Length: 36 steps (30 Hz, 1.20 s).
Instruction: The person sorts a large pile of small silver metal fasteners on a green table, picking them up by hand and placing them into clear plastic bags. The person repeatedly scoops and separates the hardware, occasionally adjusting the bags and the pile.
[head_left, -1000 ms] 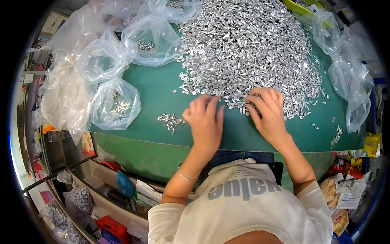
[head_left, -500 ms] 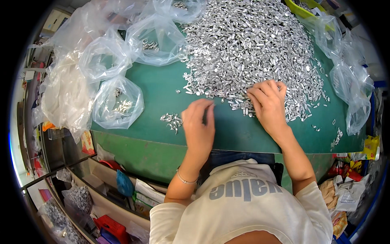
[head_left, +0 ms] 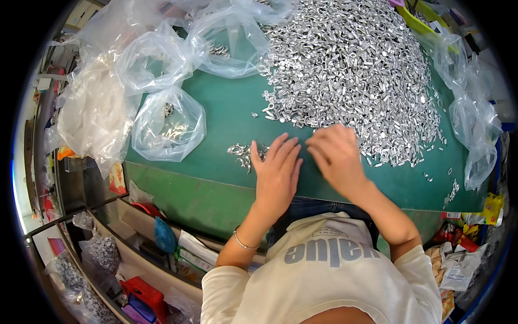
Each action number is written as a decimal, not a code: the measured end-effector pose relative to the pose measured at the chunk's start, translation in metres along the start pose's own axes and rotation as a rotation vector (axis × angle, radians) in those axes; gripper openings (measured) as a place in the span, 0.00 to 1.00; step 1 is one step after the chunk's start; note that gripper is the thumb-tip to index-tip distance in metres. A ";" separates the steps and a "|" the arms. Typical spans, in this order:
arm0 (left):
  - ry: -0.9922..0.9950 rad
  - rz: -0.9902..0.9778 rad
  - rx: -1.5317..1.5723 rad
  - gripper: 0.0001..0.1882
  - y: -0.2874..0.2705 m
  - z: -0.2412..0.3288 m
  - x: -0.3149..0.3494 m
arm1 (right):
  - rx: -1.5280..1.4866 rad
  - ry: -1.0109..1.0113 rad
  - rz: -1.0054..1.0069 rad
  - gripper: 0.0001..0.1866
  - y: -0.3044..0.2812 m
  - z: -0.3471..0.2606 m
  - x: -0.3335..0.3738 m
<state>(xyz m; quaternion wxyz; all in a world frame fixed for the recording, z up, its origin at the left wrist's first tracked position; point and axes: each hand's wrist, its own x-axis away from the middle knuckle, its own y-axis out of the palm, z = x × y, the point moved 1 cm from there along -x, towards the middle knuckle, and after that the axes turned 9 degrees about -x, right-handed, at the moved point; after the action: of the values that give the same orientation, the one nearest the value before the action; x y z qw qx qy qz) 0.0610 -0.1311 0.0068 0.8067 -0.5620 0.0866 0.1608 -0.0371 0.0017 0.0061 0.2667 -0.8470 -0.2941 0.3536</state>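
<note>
A large heap of small silver metal pieces (head_left: 356,70) covers the far middle and right of the green table (head_left: 226,108). My left hand (head_left: 276,175) lies palm down over the tabletop, fingers spread, beside a small cluster of silver pieces (head_left: 242,154) that it partly covers. My right hand (head_left: 340,159) is at the heap's near edge, its fingers curled and drawn together toward the left hand. Whatever those fingertips hold, if anything, is hidden.
Open clear plastic bags (head_left: 170,127) with a few metal pieces inside stand at the left and far left. More clear bags (head_left: 472,124) hang at the right edge, by a yellow-green basket (head_left: 418,21). Below left, an open drawer (head_left: 145,259) holds assorted items.
My right hand has moved left and nearer, from over the heap to its near edge. The left hand has shifted slightly right and spread its fingers. The whole view has shifted slightly.
</note>
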 end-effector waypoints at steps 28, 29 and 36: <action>-0.241 0.156 0.190 0.15 0.000 -0.006 0.001 | -0.075 0.023 0.032 0.10 0.000 -0.008 -0.016; -0.252 0.144 0.148 0.15 -0.001 -0.005 0.001 | -0.082 0.010 -0.015 0.09 0.005 -0.012 -0.017; -0.126 0.049 0.120 0.13 0.004 -0.001 0.002 | 0.295 0.069 0.007 0.12 -0.022 0.019 -0.034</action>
<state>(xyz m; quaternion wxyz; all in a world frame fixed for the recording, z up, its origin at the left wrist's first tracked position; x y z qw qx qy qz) 0.0616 -0.1306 0.0018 0.8386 -0.4992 0.0589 0.2100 -0.0780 -0.0015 0.0242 0.3971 -0.8111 -0.2268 0.3647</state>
